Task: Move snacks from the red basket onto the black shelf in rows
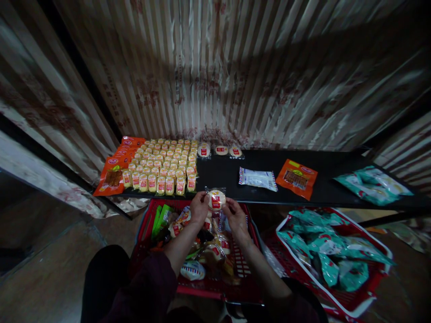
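Between my two hands is a round wrapped cracker (216,199) in clear film with a red label, held up over the shelf's front edge. My left hand (200,207) pinches its left side, and my right hand (236,217) grips the right side. Below them stands a red basket (143,233) with mixed packets, among them more round wrapped crackers (213,252). On the black shelf (218,172), three similar round packets (221,150) lie in a row at the back. Left of these, many small yellow wrapped cakes (160,183) stand in tight rows.
Orange snack packs (112,175) overlap at the shelf's left end. Rightward lie a white packet (257,179), another orange pack (297,178) and a teal bag (372,185). A second red basket (367,303) with teal bags stands on the floor at right. A striped curtain (208,67) hangs behind.
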`<state>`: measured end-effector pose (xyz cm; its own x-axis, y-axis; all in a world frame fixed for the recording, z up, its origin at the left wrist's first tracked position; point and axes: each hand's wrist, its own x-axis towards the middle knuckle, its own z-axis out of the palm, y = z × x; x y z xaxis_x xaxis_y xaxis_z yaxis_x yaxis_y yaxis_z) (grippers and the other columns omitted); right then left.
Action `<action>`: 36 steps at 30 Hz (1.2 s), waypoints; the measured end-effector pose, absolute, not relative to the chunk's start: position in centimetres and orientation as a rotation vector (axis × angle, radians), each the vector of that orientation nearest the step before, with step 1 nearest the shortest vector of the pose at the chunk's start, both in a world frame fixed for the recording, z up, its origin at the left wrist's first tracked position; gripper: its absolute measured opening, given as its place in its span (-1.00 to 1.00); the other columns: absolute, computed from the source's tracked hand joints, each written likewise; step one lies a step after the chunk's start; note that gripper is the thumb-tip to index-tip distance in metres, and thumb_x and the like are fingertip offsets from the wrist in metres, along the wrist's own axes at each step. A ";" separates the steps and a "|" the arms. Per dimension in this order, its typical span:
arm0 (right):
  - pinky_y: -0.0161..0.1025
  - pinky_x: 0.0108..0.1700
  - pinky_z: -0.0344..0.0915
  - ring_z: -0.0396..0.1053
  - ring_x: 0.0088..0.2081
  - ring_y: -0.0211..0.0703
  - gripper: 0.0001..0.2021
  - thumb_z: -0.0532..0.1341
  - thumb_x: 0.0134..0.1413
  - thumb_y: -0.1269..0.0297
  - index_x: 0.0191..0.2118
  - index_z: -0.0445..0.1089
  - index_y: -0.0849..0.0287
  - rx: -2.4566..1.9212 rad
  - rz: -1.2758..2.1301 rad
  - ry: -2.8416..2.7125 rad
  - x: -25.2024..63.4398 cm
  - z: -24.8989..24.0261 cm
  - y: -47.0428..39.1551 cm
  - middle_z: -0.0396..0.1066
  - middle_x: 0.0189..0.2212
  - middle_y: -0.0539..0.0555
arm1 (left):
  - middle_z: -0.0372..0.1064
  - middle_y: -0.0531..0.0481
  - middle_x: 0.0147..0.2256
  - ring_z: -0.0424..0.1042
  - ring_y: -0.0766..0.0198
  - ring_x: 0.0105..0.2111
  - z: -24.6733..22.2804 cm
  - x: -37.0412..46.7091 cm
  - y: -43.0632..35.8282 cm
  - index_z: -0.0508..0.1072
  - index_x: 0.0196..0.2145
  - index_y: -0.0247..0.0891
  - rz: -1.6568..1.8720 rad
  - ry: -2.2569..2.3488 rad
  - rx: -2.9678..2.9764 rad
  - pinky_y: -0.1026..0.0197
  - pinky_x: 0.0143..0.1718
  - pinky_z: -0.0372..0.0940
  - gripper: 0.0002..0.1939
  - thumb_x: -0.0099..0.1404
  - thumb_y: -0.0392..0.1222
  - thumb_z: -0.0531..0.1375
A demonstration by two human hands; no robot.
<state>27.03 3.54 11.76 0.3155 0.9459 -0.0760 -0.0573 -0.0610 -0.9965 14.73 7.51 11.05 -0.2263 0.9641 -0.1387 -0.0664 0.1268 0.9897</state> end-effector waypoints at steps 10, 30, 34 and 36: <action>-0.16 -0.22 0.34 0.41 -0.31 -0.10 -0.57 0.29 -0.19 0.04 -0.18 0.35 0.16 -1.358 0.956 -0.924 27.5 11.7 7.2 0.48 -0.35 0.07 | 0.48 -0.13 -0.21 0.45 0.20 -0.19 13.9 15.3 9.4 0.42 -0.11 -0.30 1.205 1.624 1.239 0.16 -0.06 0.28 -0.66 0.15 -0.45 0.11; -0.11 -0.23 0.38 0.47 -0.35 -0.05 -0.61 0.19 -0.11 0.06 -0.16 0.37 0.18 -1.560 0.768 -1.092 28.1 10.8 12.7 0.51 -0.40 0.10 | 0.37 -0.19 -0.04 0.36 0.20 -0.02 16.6 16.8 11.6 0.33 0.02 -0.32 0.985 1.825 1.498 0.20 0.04 0.23 -0.56 0.18 -0.46 0.04; -0.10 -0.24 0.39 0.48 -0.36 -0.04 -0.62 0.20 -0.13 0.09 -0.16 0.36 0.17 -1.584 0.760 -1.092 28.2 10.7 14.2 0.51 -0.39 0.12 | 0.33 -0.20 0.02 0.33 0.21 0.03 16.8 17.2 12.3 0.34 0.02 -0.33 0.971 1.822 1.499 0.22 0.09 0.20 -0.55 0.17 -0.47 0.03; -0.10 -0.24 0.39 0.48 -0.35 -0.04 -0.62 0.19 -0.13 0.09 -0.16 0.35 0.16 -1.572 0.765 -1.087 28.2 10.6 15.0 0.52 -0.37 0.13 | 0.29 -0.24 0.06 0.29 0.20 0.08 16.9 17.4 12.8 0.35 0.02 -0.37 0.956 1.830 1.511 0.22 0.12 0.16 -0.56 0.17 -0.46 0.02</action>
